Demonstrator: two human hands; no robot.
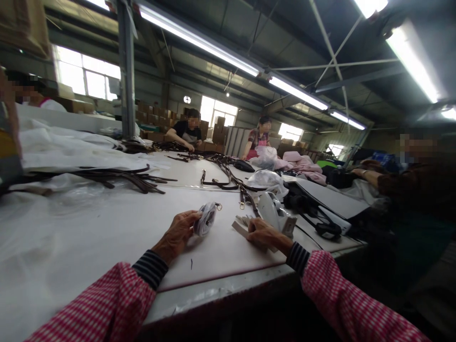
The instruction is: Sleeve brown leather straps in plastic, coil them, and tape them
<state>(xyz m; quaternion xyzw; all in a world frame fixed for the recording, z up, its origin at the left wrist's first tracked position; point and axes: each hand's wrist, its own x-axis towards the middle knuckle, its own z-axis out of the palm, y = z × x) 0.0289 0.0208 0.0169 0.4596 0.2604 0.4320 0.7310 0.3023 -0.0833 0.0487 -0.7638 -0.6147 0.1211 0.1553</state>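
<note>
Right now my left grip is closed around a small coiled bundle, fingers curled under it and thumb over the top, holding it just above the white surface near the front edge. The bundle is a tight roll of something pale and banded, with a glossy, plastic-looking skin, and a small brass-coloured ring sticks out from its far end. My right grip sits on a few flat beige card tags, knuckles up; I can't tell whether it's pinching them or only resting there. Just beyond it stands a white plastic dispenser, close enough to touch the hand. Pink gingham sleeves with dark striped cuffs run in from both sides.

Farther along the surface, long brown leather straps lie in a loose pile at the left, and another strap with metal buckles snakes up the middle. Crumpled clear plastic bags sit beside it, with black cables on the right. A co-worker's forearm reaches in at the right edge.
</note>
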